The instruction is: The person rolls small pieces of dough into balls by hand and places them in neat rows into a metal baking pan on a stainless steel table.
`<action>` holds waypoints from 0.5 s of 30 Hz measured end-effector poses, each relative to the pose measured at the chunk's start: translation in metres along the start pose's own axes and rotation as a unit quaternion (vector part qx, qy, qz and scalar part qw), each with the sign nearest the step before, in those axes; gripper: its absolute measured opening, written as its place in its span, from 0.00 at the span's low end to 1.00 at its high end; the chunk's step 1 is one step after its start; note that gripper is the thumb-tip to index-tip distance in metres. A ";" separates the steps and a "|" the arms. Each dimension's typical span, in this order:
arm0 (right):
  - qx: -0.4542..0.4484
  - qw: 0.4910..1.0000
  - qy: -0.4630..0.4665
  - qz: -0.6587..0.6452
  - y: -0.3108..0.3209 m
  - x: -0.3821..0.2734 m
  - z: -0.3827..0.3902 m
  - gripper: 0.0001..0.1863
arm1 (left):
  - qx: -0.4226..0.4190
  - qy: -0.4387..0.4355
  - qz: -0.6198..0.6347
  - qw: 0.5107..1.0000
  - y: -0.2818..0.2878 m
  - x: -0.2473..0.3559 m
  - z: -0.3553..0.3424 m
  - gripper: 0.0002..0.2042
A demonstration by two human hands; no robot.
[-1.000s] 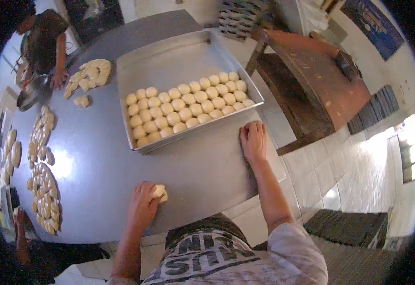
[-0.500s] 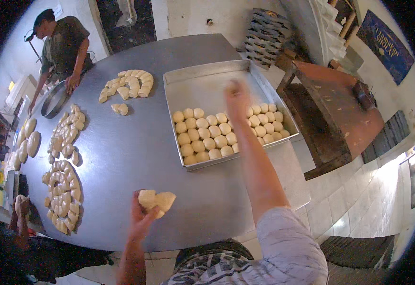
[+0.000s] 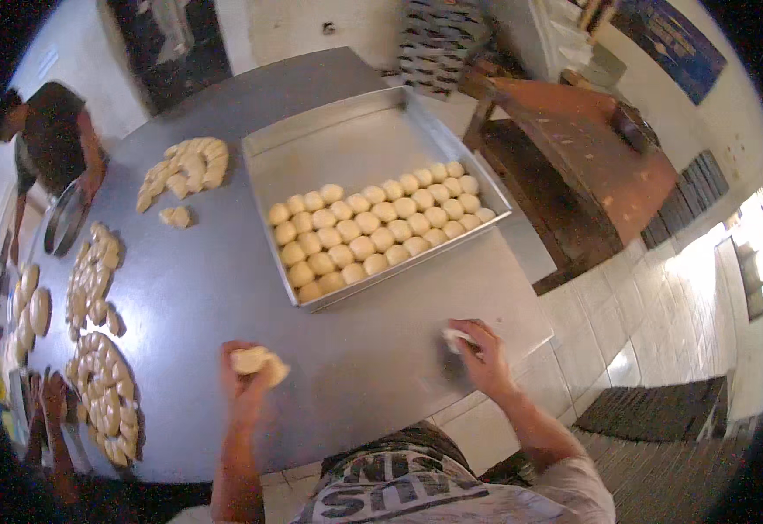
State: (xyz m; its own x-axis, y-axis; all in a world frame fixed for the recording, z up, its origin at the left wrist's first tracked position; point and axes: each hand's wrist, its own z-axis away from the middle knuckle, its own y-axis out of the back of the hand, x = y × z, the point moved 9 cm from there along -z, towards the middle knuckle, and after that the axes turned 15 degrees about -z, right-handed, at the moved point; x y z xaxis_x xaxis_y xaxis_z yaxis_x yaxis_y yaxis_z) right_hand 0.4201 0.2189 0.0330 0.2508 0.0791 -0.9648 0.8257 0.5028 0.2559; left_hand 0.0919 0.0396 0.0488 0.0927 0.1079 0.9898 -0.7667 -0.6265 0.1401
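Observation:
My left hand (image 3: 248, 377) is closed around a pale lump of dough (image 3: 263, 365), held above the near part of the metal table (image 3: 346, 384). Over the table to the right, my right hand (image 3: 483, 356) pinches a small whitish thing (image 3: 458, 339) whose kind I cannot make out. Beyond both hands lies a large rectangular metal tray (image 3: 263, 157). Rows of round dough balls (image 3: 365, 224) fill its near part, while its far part is bare metal. Neither hand touches the tray.
Cut dough pieces (image 3: 106, 384) lie in clusters on the left, with more dough pieces (image 3: 193, 166) farther back. A co-worker (image 3: 58, 144) holds a round metal hoop (image 3: 65, 218) at far left; another person's hands (image 3: 49, 397) show below. A brown wooden stand (image 3: 573, 157) is right of the table.
My right hand has come back from over the tray to the near right of the table. A gap in the back row of dough balls is smaller. The view has shifted.

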 end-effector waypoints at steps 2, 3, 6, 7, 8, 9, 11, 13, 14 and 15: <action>-0.015 0.951 0.142 0.275 0.025 -0.006 0.012 0.21 | -0.016 0.010 -0.028 0.999 -0.004 0.012 0.001 0.17; -0.051 0.882 0.181 0.431 0.024 -0.008 0.002 0.21 | -0.024 0.019 -0.045 0.999 -0.011 0.013 0.003 0.17; 0.135 0.888 0.183 0.400 0.049 -0.014 -0.080 0.22 | -0.088 0.095 -0.157 0.979 -0.070 -0.003 0.011 0.18; 0.196 0.903 0.165 0.346 0.051 -0.015 -0.094 0.22 | -0.099 0.087 -0.178 0.975 -0.093 0.006 0.013 0.18; 0.133 0.918 0.169 0.333 0.030 -0.012 -0.090 0.20 | -0.103 0.084 -0.157 0.979 -0.099 0.009 0.015 0.18; 0.068 0.930 0.173 0.318 0.008 -0.010 -0.074 0.19 | -0.105 0.081 -0.135 0.982 -0.104 0.010 0.018 0.17; -0.028 0.939 0.204 0.275 -0.010 0.000 -0.053 0.18 | -0.085 0.059 -0.091 0.990 -0.094 0.013 0.016 0.17; -0.097 0.937 0.238 0.237 0.016 0.022 -0.037 0.16 | -0.053 0.038 -0.035 0.997 -0.069 0.009 0.022 0.16; -0.026 0.937 0.224 0.266 0.037 0.018 -0.052 0.16 | -0.054 0.047 -0.042 0.997 -0.074 0.012 0.025 0.16; 0.044 0.932 0.208 0.294 0.061 0.010 -0.081 0.16 | -0.056 0.055 -0.050 0.996 -0.080 0.019 0.028 0.16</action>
State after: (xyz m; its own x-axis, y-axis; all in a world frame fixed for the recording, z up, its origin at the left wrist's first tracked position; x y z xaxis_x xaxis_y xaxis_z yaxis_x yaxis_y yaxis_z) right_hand 0.4323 0.3207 0.0341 0.4696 0.6549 -0.5920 0.6510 0.1960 0.7333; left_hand 0.1733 0.0702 0.0572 0.1070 0.2536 0.9614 -0.8234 -0.5193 0.2286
